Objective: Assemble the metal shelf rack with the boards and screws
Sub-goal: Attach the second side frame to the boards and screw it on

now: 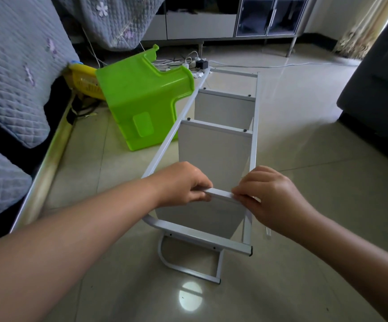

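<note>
Both hands are on the same piece: my left hand (pixel 183 182) pinches the top edge of the nearest board (pixel 200 214) with fingers curled over it and the thumb beneath, and my right hand (pixel 267 196) pinches the same edge just beside it, fingertips nearly meeting. That board stands on edge between the two long rails of the metal rack (pixel 254 140), which lies on its side on the floor tiles (pixel 304 135), stretching away from my hands. Beyond my knuckles two more boards (pixel 213 147) already sit between the rails with dark screws (pixel 188 118) at their corners. I see no screw in the board I hold, so I judge it loose; if I let go or push unevenly it could tip flat or slip off its holes, and the propped frame could rock. Off past my left hand lies an overturned green plastic stool (pixel 142 96). No brand, label or legible writing shows anywhere.
</note>
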Demonstrator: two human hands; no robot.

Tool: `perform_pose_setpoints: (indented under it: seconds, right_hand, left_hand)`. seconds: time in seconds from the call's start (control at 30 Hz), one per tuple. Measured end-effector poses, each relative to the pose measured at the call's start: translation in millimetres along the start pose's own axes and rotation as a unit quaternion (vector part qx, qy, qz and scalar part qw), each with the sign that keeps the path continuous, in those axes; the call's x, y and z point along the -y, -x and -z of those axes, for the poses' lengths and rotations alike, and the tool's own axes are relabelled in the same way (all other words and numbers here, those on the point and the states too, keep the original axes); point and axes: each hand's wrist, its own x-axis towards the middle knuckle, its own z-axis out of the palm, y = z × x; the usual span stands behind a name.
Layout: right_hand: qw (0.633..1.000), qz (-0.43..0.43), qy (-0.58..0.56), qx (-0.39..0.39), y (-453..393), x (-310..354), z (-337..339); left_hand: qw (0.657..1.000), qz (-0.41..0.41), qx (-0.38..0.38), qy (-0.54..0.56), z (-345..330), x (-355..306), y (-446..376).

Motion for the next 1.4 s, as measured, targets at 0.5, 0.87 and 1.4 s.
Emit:
perform_pose_setpoints:
  seconds: [0.5, 0.87, 1.4]
  right_hand:
    - [0.914, 0.039, 0.195, 0.353, -41, 17, 26]
    - [0.937, -0.001, 0.082, 0.339, -36, 12, 32]
    - [0.928, -0.013, 0.108, 0.356, -31, 9, 25]
  left_hand:
    - [0.999, 0.025, 0.011, -0.028, -1, -7, 2]
    - [0.999, -0.006, -0.032, 0.013, -4, -2, 5]
    - [0.998, 0.038, -0.016, 0.045, 1, -6, 7]
